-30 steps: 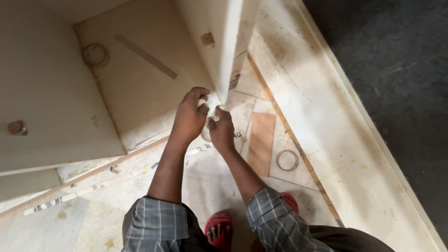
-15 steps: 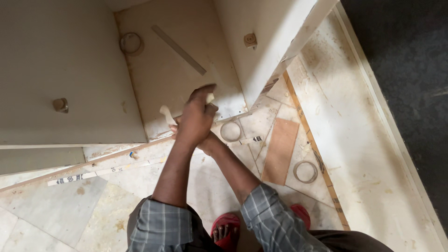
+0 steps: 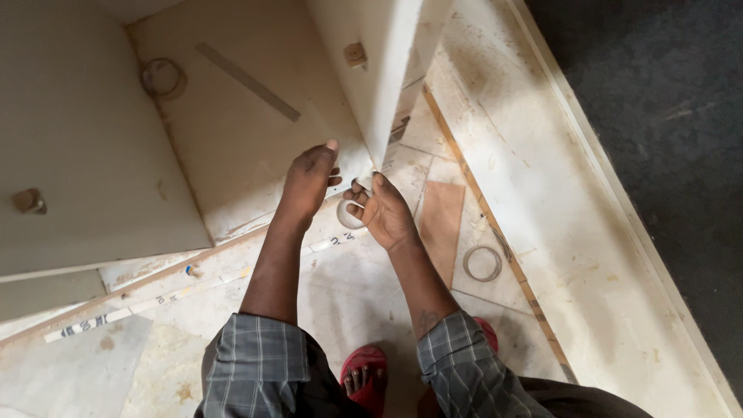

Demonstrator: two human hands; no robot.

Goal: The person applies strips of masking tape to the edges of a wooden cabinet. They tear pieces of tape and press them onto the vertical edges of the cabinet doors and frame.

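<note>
Head view: right hand grips a tape roll beside flat left hand, upright panel edge just above.

Daylight from right, sharp, dim upper-right corner.

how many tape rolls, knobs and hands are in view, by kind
tape rolls: 3, one in the right hand at, one on the cabinet panel, one on the floor
wooden knobs: 2
hands: 2, the left hand rests on the panel edge
total: 7
</note>
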